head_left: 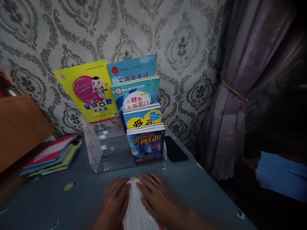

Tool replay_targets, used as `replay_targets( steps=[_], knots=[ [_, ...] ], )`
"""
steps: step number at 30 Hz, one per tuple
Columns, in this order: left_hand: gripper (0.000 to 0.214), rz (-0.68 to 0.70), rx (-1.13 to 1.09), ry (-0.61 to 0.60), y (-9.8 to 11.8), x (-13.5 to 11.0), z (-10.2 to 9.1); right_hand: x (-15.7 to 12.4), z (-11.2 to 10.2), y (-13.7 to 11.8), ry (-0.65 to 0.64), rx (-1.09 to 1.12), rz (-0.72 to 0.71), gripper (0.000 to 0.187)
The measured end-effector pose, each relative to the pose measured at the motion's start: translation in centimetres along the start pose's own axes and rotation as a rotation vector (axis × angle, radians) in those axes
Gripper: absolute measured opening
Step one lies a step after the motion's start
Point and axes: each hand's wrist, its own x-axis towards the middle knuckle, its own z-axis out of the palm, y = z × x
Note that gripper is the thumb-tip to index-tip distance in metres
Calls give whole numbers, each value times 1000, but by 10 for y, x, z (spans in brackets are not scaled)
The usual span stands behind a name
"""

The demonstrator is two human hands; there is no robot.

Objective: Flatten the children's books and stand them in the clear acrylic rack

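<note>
Both my hands lie flat on an open book point(137, 207) with printed white pages, at the near edge of the blue tablecloth point(79, 198). My left hand point(115, 199) presses the left page with fingers stretched out. My right hand point(155, 196) rests on the right page, fingers spread. Behind the book stands a clear acrylic tiered rack point(103, 150). Its right side holds several upright children's books, with a dark blue one point(146, 145) in front. A yellow book point(90, 91) leans at the rack's back left.
A stack of flat books point(51, 156) lies at the left. A black phone point(175, 148) lies right of the rack. A wooden cabinet point(19, 127) stands at far left, a tied purple curtain point(237, 95) at right, a blue cloth point(280, 177) beyond the table edge.
</note>
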Motion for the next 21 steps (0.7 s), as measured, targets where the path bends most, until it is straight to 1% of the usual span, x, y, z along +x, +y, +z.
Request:
replay_targets(
  steps=[2, 5, 10, 14, 21],
  knots=[
    [33, -1, -24, -11, 0, -1, 0, 0, 1, 0, 0, -4, 5, 38],
    [32, -47, -60, -7, 4, 2, -2, 0, 3, 1, 6, -5, 3, 38],
    [31, -99, -98, -59, 11, 8, -11, -1, 4, 4, 1, -12, -9, 40],
    [34, -106, -111, -71, 11, 8, -17, 0, 1, 3, -4, -3, 8, 40],
    [33, -160, -125, -59, 15, 6, -9, 3, -12, -4, -86, 9, 62, 41]
  ],
)
